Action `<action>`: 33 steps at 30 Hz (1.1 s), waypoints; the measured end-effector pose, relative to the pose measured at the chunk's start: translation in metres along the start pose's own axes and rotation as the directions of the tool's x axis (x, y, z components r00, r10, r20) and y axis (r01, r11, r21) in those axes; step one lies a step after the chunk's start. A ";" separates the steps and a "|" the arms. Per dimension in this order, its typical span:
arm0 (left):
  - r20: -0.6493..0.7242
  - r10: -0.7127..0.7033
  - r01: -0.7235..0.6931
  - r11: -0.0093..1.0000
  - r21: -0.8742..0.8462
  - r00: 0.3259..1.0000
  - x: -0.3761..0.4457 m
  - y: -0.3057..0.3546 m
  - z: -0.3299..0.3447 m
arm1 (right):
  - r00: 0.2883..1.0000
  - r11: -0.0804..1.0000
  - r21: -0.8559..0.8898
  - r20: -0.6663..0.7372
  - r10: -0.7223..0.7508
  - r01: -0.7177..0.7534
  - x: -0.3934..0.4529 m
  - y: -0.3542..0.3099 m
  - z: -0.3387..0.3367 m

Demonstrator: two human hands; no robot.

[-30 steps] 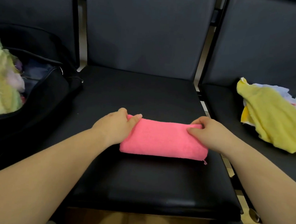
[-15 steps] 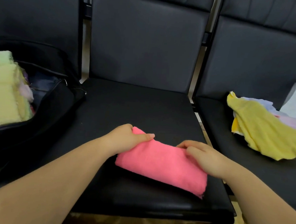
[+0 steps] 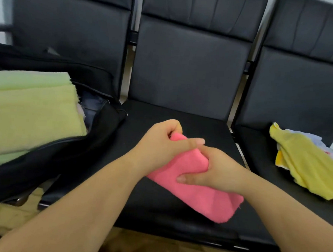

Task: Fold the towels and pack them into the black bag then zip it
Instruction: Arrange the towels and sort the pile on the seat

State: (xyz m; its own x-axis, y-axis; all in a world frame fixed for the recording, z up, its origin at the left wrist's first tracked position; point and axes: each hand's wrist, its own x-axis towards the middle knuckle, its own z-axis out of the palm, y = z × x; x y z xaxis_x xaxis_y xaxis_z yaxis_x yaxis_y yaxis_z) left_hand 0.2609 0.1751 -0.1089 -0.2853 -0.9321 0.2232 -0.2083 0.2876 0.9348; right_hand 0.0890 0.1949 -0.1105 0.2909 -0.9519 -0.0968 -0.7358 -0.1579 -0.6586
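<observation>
Both hands hold the folded pink terry towel (image 3: 199,188) over the seat of the middle black padded chair (image 3: 181,126). The left hand (image 3: 160,145) grips its far end, fingers curled around it, thumb on top. The right hand (image 3: 217,170) clasps the middle of the towel, thumb across the near face. At 9 o'clock the open black fabric bag (image 3: 78,151) contains folded pale green towels (image 3: 30,113). At 3 o'clock lies a crumpled yellow towel (image 3: 303,163).
</observation>
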 end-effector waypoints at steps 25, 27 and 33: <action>-0.532 -0.480 -0.058 0.703 -0.709 0.698 -0.062 -0.039 -0.242 | 0.967 0.963 -0.088 0.026 -0.253 0.254 0.158 -0.190 0.025; -0.535 -0.503 -0.037 0.705 -0.709 0.679 -0.059 -0.037 -0.261 | 0.974 0.974 0.004 -0.001 -0.226 0.226 0.172 -0.202 0.029; -0.509 -0.584 0.225 0.767 -0.601 0.632 -0.034 -0.034 -0.333 | 0.995 0.929 0.369 0.102 -0.012 -0.027 0.221 -0.237 0.052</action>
State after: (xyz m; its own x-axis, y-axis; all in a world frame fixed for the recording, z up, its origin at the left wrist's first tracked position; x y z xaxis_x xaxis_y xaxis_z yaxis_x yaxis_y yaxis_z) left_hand 0.5895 0.1240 -0.0559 0.4171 -0.8694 -0.2649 0.3386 -0.1218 0.9330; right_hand 0.3593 0.0351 -0.0143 0.3599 -0.9184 -0.1645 -0.4653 -0.0239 -0.8848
